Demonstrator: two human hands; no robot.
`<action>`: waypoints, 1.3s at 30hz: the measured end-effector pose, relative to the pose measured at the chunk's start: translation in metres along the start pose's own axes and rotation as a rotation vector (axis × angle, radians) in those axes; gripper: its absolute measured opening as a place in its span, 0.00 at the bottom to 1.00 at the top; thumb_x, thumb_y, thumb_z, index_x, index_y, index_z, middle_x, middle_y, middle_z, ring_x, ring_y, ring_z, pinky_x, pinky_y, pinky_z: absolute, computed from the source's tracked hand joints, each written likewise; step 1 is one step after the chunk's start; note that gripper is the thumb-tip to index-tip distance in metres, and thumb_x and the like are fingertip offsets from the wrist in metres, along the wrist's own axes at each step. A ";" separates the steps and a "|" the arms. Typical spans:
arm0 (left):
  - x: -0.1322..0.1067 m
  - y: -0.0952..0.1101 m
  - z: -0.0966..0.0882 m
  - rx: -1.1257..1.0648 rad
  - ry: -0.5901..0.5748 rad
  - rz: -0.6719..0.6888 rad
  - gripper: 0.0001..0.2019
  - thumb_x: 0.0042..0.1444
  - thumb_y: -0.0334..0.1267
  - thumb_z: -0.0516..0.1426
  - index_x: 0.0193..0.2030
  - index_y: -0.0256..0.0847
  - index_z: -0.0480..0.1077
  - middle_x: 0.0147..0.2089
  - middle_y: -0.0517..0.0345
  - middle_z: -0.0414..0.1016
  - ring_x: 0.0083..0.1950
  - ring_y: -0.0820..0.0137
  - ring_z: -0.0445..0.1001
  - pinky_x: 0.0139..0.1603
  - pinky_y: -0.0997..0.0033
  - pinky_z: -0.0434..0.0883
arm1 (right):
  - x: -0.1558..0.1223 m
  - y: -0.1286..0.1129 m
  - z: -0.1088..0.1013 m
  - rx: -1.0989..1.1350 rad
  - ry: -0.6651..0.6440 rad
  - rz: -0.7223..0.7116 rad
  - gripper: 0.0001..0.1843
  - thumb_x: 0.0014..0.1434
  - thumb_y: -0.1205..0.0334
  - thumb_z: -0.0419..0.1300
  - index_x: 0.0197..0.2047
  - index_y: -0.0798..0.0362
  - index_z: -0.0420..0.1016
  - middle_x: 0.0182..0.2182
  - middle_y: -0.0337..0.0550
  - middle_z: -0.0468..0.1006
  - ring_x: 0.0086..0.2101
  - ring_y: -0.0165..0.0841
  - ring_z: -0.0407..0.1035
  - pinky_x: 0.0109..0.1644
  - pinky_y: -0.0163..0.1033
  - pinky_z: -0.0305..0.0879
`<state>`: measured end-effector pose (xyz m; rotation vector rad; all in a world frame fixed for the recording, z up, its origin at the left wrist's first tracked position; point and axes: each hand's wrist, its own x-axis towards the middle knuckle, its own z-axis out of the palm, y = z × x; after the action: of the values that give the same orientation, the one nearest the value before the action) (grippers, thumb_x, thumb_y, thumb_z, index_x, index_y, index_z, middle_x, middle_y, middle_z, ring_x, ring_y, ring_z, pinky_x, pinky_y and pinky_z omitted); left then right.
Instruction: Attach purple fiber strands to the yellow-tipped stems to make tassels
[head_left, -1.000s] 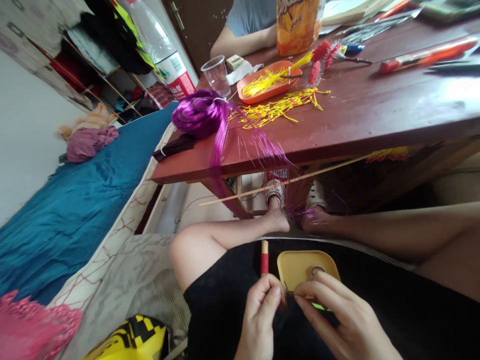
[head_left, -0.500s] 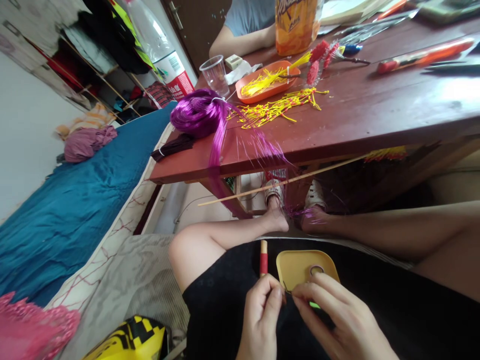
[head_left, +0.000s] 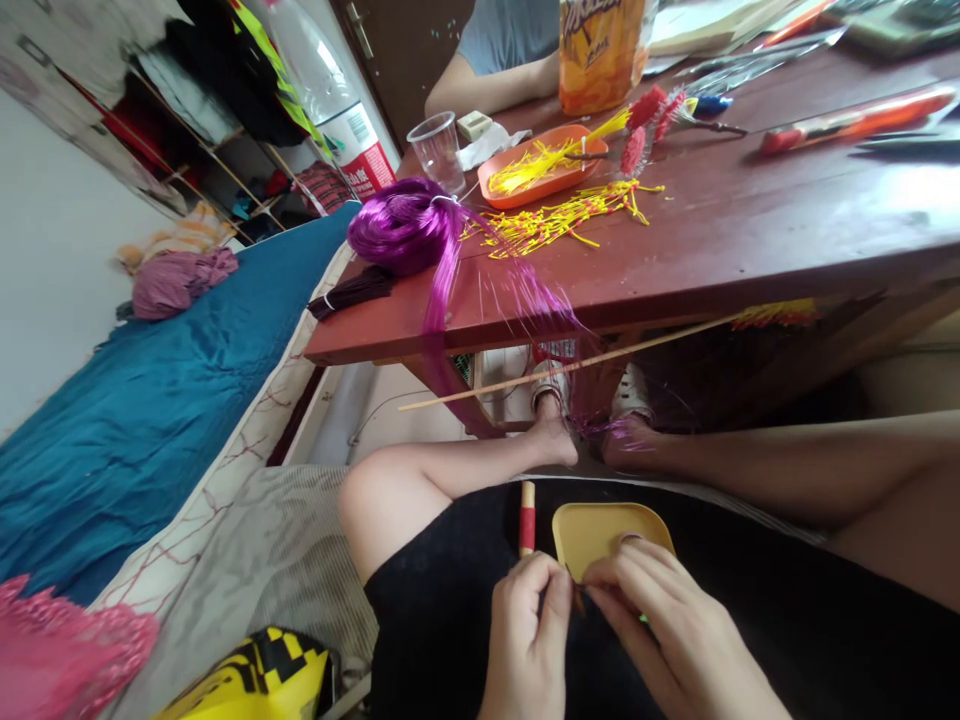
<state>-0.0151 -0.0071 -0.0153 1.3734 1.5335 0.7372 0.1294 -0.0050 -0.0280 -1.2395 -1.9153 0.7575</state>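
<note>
My left hand [head_left: 529, 635] is closed around a wooden stick wound with red thread [head_left: 527, 520], which pokes up above my fingers. My right hand [head_left: 675, 640] pinches its fingertips against the left hand's, over the near edge of a small yellow tray [head_left: 600, 528] resting on my black lap. What the right fingers hold is too small to make out. A bundle of shiny purple strands [head_left: 409, 230] lies on the red-brown table [head_left: 750, 230] and hangs over its edge.
An orange tray [head_left: 540, 165] of yellow strips, loose yellow strips [head_left: 562, 215], a plastic cup [head_left: 436, 148], a bottle [head_left: 330, 90] and an orange bag [head_left: 600, 50] are on the table. Another person's arm [head_left: 487, 90] rests at its far side. A blue-covered bed [head_left: 150, 400] lies to the left.
My hands have drawn closer together and the right fingers now cover the small ring that showed on the yellow tray. The view shifted slightly.
</note>
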 end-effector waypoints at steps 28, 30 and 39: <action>-0.005 0.001 -0.006 0.363 0.170 0.437 0.09 0.59 0.35 0.49 0.30 0.41 0.68 0.32 0.54 0.69 0.35 0.67 0.68 0.37 0.68 0.65 | -0.002 0.012 -0.003 -0.062 0.053 -0.153 0.04 0.58 0.68 0.53 0.34 0.50 0.66 0.25 0.38 0.72 0.29 0.33 0.69 0.38 0.40 0.67; -0.005 0.001 -0.006 0.400 0.156 0.458 0.09 0.59 0.35 0.49 0.29 0.41 0.67 0.31 0.55 0.69 0.35 0.67 0.67 0.38 0.67 0.64 | -0.004 0.015 -0.003 -0.096 0.054 -0.179 0.03 0.57 0.66 0.55 0.37 0.50 0.67 0.27 0.39 0.73 0.30 0.34 0.70 0.39 0.41 0.67; -0.004 0.012 -0.012 0.559 0.057 0.493 0.08 0.58 0.31 0.49 0.28 0.41 0.64 0.27 0.58 0.71 0.32 0.69 0.69 0.37 0.68 0.63 | 0.000 0.007 -0.006 -0.084 0.129 -0.210 0.04 0.57 0.66 0.54 0.31 0.49 0.67 0.23 0.38 0.72 0.27 0.34 0.68 0.34 0.39 0.67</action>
<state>-0.0216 -0.0072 0.0011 2.2146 1.5215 0.6616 0.1382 -0.0016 -0.0302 -1.0880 -1.9494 0.4814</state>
